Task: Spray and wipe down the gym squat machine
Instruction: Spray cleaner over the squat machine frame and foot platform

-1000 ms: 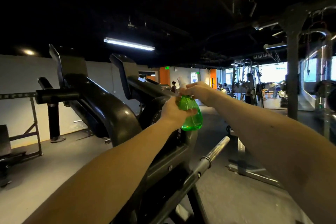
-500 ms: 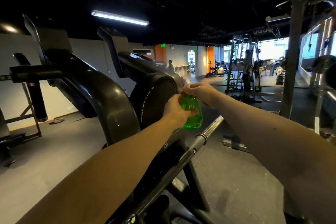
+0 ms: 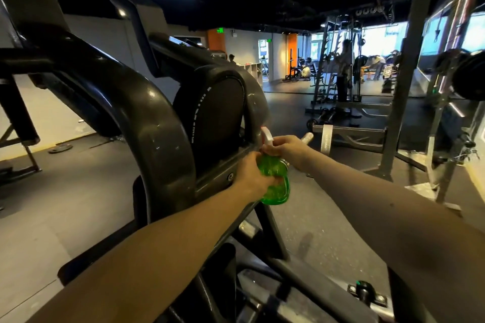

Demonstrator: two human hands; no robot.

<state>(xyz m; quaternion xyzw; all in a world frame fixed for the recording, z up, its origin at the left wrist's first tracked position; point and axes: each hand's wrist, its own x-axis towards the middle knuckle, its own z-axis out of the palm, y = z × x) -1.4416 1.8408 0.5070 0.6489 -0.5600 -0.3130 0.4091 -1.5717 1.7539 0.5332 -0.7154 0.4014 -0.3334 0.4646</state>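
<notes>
Hazard 1: the white nozzle (image 3: 267, 135) sits very near the curved frame of the machine (image 3: 157, 126), just right of the black pad (image 3: 217, 118). We judge that a spray from this range would land as one wet patch and run, rather than spread over the pad.

Hazard 2: we cannot tell which way the nozzle outlet faces. If it points past the pad, the mist would fall on the floor (image 3: 328, 231) at the right of the frame.

Hazard 3: two hands crowd one small bottle (image 3: 277, 186). A hard pull at the top against a slack lower grip could twist or tip it.

Hazard 4: we see no cloth in the frame, so sprayed liquid may sit unwiped.

Hands: the left hand (image 3: 253, 177) reaches in from the lower left, fingers curled round the green body of the bottle at frame centre. The right hand (image 3: 286, 148) comes from the right and wraps the neck below the nozzle. Whether a finger lies on the trigger is hidden. Both forearms are extended. The bottle is held roughly upright in the air beside the machine.
</notes>
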